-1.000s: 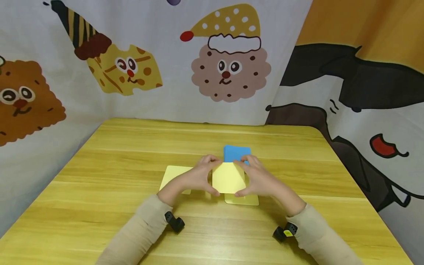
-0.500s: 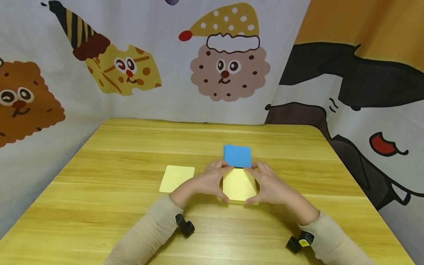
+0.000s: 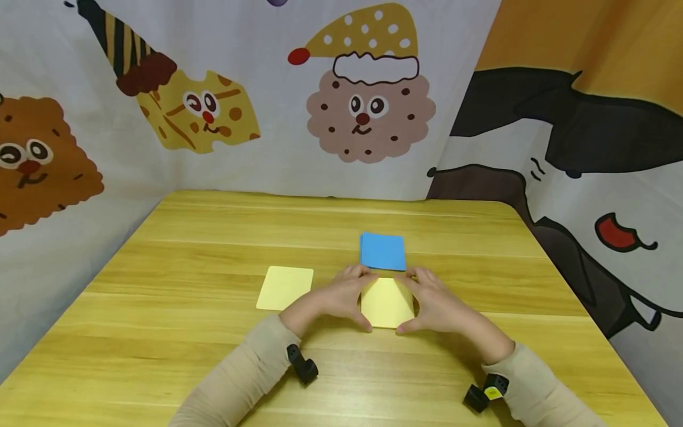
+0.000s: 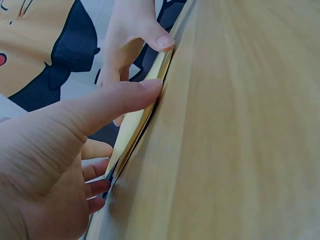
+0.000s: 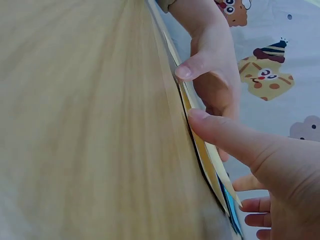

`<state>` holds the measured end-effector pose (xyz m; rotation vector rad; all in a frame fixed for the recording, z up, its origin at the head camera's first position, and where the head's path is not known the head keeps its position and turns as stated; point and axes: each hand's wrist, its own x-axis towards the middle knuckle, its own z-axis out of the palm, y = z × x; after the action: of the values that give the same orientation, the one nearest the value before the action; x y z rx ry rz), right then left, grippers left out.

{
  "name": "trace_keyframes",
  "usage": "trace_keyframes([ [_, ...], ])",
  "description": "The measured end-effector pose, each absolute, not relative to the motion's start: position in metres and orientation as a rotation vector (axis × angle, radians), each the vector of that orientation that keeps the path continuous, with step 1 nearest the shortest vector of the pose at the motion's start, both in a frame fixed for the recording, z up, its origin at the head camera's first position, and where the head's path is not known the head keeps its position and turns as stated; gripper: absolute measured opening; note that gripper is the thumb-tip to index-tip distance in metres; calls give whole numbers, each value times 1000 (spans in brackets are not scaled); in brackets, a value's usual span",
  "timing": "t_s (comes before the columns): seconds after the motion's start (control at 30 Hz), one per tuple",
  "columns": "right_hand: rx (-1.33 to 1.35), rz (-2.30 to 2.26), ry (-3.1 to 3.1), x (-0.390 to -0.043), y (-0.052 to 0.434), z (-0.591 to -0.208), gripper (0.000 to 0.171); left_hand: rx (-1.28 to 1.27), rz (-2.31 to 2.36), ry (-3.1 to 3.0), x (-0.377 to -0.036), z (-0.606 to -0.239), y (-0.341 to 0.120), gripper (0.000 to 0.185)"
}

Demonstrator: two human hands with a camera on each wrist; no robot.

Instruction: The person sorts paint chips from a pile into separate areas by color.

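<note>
Yellow card in hand: you hold a pale yellow square paper card (image 3: 388, 301) between both hands, just above another yellow card lying on the wooden desk (image 3: 213, 237); its near edge sits low, almost at the desk, and its far edge is tilted up a little.
Left hand: your left hand (image 3: 341, 293) pinches the left edge of the pale yellow square paper card, thumb at the near corner and fingers (image 3: 358, 273) curled over the far corner. In the left wrist view the thumb (image 4: 117, 102) presses on the card's edge (image 4: 137, 122).
Right hand: your right hand (image 3: 434, 299) mirrors it on the right edge, thumb at the near corner, fingers curled round the far one. The right wrist view shows the thumb (image 5: 225, 137) laid on the card's edge (image 5: 200, 140), with the card lifted slightly off the sheet beneath.
Card beneath: only a thin yellow strip shows under the held card, seen best in the wrist views; how far it reaches I cannot tell.
Blue stack: a blue square stack of paper cards (image 3: 382, 251) lies on the desk just beyond your fingertips, close to the held card's far edge.
Loose card: a second pale yellow square card (image 3: 285, 287) lies flat to the left, near your left wrist, apart from the others.
Backdrop: a cartoon-printed cloth (image 3: 368, 101) hangs behind the desk.
</note>
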<state>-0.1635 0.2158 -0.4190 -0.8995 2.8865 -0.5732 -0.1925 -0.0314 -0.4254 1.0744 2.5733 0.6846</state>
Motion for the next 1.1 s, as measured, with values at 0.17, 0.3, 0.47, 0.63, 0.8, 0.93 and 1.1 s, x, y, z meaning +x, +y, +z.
trace_keyframes([
  [0.17,-921,-579,2874,-164,217,-423,109,1058,678,2561,-192,-425,-31,109],
  [0.3,-916,-598,2846,-166,218,-426,108,1058,671,2563,-192,-424,-32,106],
  [0.47,-933,-606,2823,-167,220,-429,107,1063,650,2570,-192,-423,-32,104],
  [0.63,-954,-620,2806,-167,222,-430,108,1068,677,2548,-193,-425,-34,106],
  [0.8,-910,-614,2809,-166,222,-428,109,1073,752,2492,-196,-429,-40,108],
  [0.93,-892,-622,2852,-164,218,-424,110,1061,828,2467,-198,-428,-46,109],
  [1.1,-942,-648,2910,-162,210,-422,108,1073,888,2457,-198,-423,-54,106],
])
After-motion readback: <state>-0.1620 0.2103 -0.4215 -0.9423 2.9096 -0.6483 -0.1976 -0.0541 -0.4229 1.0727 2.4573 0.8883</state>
